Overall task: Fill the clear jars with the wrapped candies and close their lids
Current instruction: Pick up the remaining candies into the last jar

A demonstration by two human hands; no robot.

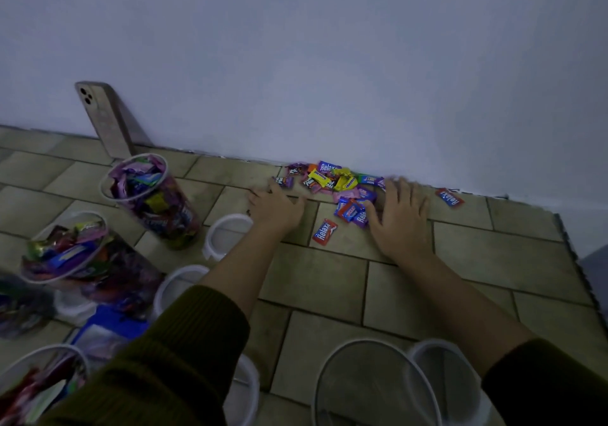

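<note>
The wrapped candies [335, 183], in bright purple, yellow, blue and red wrappers, lay heaped on the floor [329, 281] against the wall [329, 63]. The left hand [274, 210] and right hand [399, 220] flanked the heap, fingers spread flat, gripping nothing.

Dim light here. A plain pale wall [329, 47] fills the upper half before me; beige brick-pattern floor [329, 287] spreads below, its edge jagged at far right; a phone [102, 116] leans against the wall, upper left
</note>
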